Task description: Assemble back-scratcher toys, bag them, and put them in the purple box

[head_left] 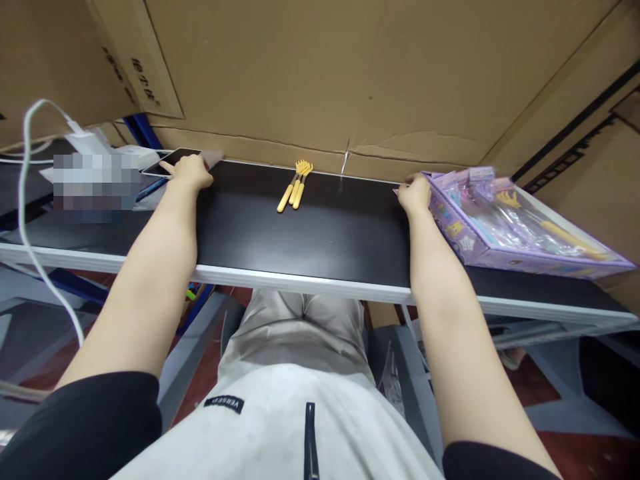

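Observation:
My left hand (191, 172) is at the back left of the black table, over the near right corner of a dark-screened phone (177, 157). One of its digits stretches left onto the phone; the others are partly bent and hold nothing I can see. At the right, my right hand (416, 195) has its fingers curled at the left wall of a purple display box (467, 243). A small pink tip shows beside those fingers. Plastic-wrapped back scratchers (525, 217) lie in the box. Between my hands rest three yellow-handled back scratchers (296, 188), side by side with claws pointing away.
A cardboard wall (320, 80) rises behind the black tabletop (310, 240), which has a metal front edge (300, 281). A white cable (24, 200) loops down at the left, near a plug (90, 141) and a blurred-out patch.

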A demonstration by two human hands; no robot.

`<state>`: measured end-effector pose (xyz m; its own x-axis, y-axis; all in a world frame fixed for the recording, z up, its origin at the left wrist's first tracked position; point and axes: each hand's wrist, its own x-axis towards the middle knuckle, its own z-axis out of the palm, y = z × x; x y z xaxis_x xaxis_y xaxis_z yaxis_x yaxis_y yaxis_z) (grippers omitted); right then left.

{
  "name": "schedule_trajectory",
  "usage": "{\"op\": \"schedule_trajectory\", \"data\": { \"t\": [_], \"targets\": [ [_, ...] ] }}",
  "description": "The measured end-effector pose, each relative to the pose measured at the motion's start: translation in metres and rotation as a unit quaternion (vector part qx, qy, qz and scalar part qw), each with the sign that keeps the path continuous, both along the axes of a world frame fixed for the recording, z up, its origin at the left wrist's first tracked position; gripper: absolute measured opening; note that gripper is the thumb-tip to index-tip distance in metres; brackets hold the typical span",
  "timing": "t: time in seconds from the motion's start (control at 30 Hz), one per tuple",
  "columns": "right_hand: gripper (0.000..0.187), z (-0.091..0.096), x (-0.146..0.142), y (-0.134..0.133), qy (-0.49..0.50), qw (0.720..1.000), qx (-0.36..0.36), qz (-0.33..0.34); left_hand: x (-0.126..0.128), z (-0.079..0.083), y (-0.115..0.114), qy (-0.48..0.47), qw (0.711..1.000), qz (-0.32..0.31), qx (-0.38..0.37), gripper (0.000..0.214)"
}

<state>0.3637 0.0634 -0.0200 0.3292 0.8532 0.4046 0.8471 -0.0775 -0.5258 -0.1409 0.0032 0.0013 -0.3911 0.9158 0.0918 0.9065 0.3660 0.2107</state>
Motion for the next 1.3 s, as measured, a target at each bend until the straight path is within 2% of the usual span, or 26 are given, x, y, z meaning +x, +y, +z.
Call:
{"op": "schedule_trajectory", "data": {
  "t": [0.3, 0.63, 0.8, 0.93, 1.13, 1.3],
  "targets": [
    [0.044, 0.002, -0.005, -0.002, 0.003, 1.0, 0.01, -0.002, -0.008, -0.008, 0.008, -0.009, 1.0, 0.008, 0.019, 0.056],
    [0.038, 0.0, -0.005, 0.005, -0.015, 1.0, 0.018, 0.018, -0.012, -0.01, 0.009, -0.003, 1.0, 0.012, -0.01, 0.065],
    [0.04, 0.003, -0.007, 0.001, -0.016, 1.0, 0.007, 0.011, -0.009, -0.007, 0.005, 0.005, 1.0, 0.011, -0.021, 0.058],
    [0.04, 0.007, -0.009, -0.004, -0.007, 1.0, 0.003, 0.019, -0.006, -0.006, 0.001, 0.008, 1.0, 0.008, -0.006, 0.055],
    [0.037, 0.005, -0.009, -0.003, -0.017, 1.0, 0.001, 0.011, -0.009, -0.01, 0.004, -0.02, 0.999, 0.024, 0.014, 0.063],
    [0.035, 0.009, -0.008, 0.006, -0.008, 0.999, 0.028, 0.028, -0.008, -0.007, 0.005, 0.009, 0.999, -0.001, 0.052, 0.052]
  ]
}}
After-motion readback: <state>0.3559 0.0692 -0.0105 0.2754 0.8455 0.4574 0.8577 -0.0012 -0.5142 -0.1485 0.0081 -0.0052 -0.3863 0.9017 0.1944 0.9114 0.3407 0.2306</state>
